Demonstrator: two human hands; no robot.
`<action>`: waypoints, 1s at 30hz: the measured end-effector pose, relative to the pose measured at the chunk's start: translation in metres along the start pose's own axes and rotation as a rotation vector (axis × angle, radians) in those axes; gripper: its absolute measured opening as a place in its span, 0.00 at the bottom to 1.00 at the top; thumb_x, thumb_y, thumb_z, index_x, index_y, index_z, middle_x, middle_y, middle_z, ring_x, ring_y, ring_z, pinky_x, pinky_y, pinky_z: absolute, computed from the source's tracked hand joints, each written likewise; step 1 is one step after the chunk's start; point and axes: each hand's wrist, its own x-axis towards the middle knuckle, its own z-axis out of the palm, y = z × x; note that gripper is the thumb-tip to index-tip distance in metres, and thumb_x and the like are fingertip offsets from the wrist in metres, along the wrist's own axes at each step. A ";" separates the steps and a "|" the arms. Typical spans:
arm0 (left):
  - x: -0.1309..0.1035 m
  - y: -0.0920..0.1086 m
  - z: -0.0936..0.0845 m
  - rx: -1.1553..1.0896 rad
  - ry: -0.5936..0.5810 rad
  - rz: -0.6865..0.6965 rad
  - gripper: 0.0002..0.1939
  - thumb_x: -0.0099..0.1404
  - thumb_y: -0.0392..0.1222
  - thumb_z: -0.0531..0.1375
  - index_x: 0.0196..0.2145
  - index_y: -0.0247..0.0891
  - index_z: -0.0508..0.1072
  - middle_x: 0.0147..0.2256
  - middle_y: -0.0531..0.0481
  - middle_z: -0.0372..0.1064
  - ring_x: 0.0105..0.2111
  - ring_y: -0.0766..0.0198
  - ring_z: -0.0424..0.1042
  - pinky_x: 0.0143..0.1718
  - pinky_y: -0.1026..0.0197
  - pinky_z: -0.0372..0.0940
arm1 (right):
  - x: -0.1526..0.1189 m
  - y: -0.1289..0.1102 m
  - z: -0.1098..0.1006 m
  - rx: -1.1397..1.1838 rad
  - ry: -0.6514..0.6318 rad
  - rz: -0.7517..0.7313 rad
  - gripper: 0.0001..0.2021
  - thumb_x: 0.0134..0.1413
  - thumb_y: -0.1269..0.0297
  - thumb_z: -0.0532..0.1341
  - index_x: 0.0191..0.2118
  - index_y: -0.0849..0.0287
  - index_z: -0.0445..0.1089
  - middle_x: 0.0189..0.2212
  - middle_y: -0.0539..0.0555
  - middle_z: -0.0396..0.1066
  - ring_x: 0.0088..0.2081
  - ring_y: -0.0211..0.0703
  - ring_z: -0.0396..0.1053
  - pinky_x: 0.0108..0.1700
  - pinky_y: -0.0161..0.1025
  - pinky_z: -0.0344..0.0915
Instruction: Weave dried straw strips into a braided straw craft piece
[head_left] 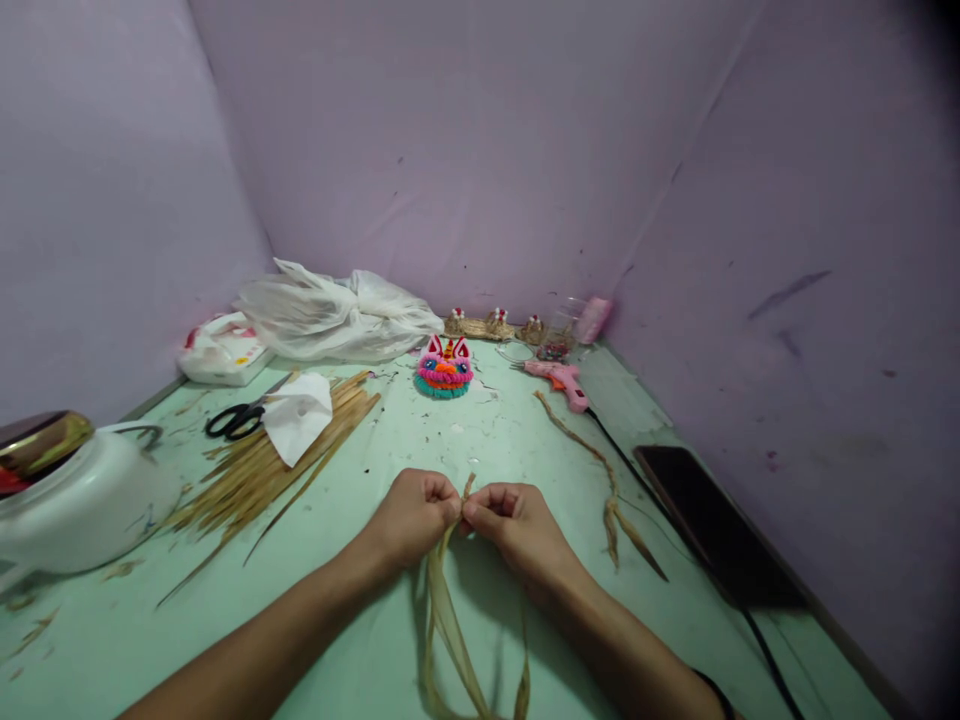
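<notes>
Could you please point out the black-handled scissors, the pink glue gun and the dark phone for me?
Scissors (234, 421): head view, on the black handles.
Glue gun (564, 378): head view, on the pink body.
Phone (709, 515): head view, on the dark face.

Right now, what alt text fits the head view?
Left hand and right hand pinch fiber strips above a pale green table; scissors and a strip bundle lie left, an animal-head ornament ahead, a pink glue gun and phone right.
</notes>
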 end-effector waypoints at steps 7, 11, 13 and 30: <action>-0.001 0.003 -0.002 -0.013 0.027 -0.063 0.04 0.40 0.38 0.55 0.14 0.34 0.64 0.11 0.58 0.53 0.16 0.73 0.49 0.19 0.67 0.46 | -0.001 -0.002 0.001 0.013 0.045 0.037 0.05 0.33 0.68 0.60 0.18 0.64 0.66 0.13 0.48 0.62 0.16 0.29 0.51 0.20 0.31 0.45; -0.001 0.006 -0.009 0.059 0.030 -0.074 0.07 0.43 0.39 0.56 0.14 0.33 0.65 0.11 0.57 0.55 0.15 0.72 0.51 0.18 0.67 0.47 | 0.000 -0.004 0.000 0.023 0.062 0.096 0.03 0.36 0.69 0.58 0.18 0.62 0.64 0.10 0.44 0.55 0.14 0.27 0.46 0.18 0.31 0.40; -0.001 0.009 -0.012 0.114 0.055 -0.097 0.07 0.44 0.40 0.57 0.15 0.33 0.66 0.11 0.56 0.56 0.15 0.72 0.52 0.18 0.66 0.48 | 0.001 -0.003 0.000 0.025 0.086 0.104 0.04 0.37 0.69 0.57 0.18 0.61 0.63 0.09 0.43 0.53 0.13 0.27 0.44 0.17 0.31 0.40; -0.036 0.005 0.013 0.590 0.136 0.495 0.10 0.57 0.39 0.53 0.26 0.35 0.73 0.25 0.45 0.71 0.24 0.63 0.67 0.27 0.62 0.60 | 0.000 -0.004 0.005 0.304 0.118 0.125 0.08 0.36 0.65 0.59 0.17 0.60 0.60 0.09 0.42 0.52 0.13 0.27 0.45 0.17 0.31 0.40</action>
